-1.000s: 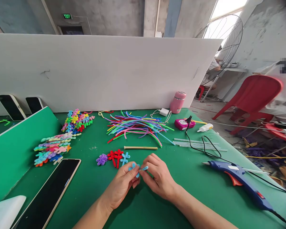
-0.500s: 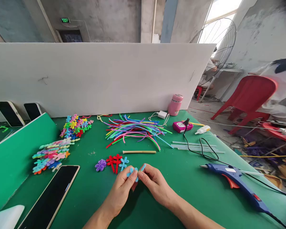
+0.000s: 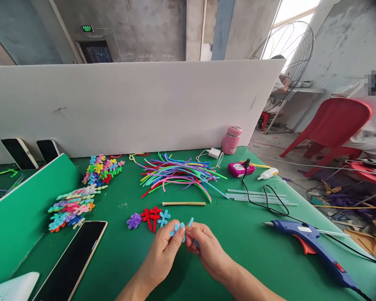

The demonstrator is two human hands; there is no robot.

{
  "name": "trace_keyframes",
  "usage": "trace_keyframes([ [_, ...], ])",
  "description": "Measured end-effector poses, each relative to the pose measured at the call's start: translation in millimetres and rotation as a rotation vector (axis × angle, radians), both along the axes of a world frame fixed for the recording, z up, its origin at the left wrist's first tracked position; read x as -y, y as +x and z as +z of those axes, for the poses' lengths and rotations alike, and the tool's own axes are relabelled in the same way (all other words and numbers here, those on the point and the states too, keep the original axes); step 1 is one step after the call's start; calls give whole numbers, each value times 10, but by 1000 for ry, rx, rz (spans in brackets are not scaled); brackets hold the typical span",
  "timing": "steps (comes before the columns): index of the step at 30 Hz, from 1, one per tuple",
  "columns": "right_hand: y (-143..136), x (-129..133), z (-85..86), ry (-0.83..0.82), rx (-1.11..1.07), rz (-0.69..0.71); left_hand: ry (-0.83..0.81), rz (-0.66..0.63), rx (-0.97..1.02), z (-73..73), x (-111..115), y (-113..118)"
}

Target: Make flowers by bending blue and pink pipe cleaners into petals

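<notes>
My left hand (image 3: 165,246) pinches a light blue pipe cleaner flower (image 3: 176,229) between thumb and fingers. Close against it, my right hand (image 3: 207,246) is closed on the loose stem end of the same light blue pipe cleaner, whose tip sticks up above the fingers. Just beyond my left hand lie another light blue pipe cleaner flower (image 3: 163,218), two red ones (image 3: 151,215) and a purple flower (image 3: 134,221). Behind them rests a thin tan stick (image 3: 184,204). Part of the held flower is hidden by my fingers.
Loose coloured pipe cleaners (image 3: 178,173) lie at the back. Finished flowers (image 3: 73,205) are heaped left, by a phone (image 3: 73,259) and green divider (image 3: 31,209). On the right are a blue glue gun (image 3: 310,242), its cord, clear glue sticks (image 3: 260,195), a pink flask (image 3: 231,140) and a magenta box (image 3: 240,169).
Both hands stay together at the flower. The right hand's fingers have shifted along the stem, and more of them now show curled beneath it. The whole view has tilted slightly.
</notes>
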State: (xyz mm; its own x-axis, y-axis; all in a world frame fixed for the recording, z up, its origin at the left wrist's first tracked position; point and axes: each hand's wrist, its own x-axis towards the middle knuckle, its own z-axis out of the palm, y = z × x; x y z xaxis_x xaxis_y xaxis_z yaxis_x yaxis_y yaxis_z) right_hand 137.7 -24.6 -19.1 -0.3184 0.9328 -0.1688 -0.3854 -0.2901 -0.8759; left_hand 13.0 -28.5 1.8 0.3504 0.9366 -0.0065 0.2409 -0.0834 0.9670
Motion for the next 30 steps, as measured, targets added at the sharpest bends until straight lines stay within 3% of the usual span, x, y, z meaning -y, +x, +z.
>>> trace_keyframes([
  [4, -15, 4, 70, -203, -182, 73, 194, -29, -150, 95, -21, -57],
  [7, -14, -2, 108, -252, -202, 125, 292, -41, -198, 115, -30, -80],
  [12, -28, -26, 165, -57, 39, -3, 131, 50, -102, 74, -39, -52],
  [16, -37, -38, 204, 74, 190, -21, -3, 17, 7, 40, -65, -44],
  [18, -43, -49, 207, 54, 201, -20, -4, 12, 13, 36, -80, -47],
  [24, -65, -92, 171, -223, 0, 55, 16, 87, 81, -16, -109, -50],
  [26, -57, -96, 149, -157, 64, 77, -64, 120, 178, -71, -119, -60],
  [28, -35, -90, 113, 9, 211, 71, -169, 152, 318, -134, -128, -74],
  [30, -2, -72, 59, 222, 400, -32, -265, 196, 468, -186, -134, -86],
])
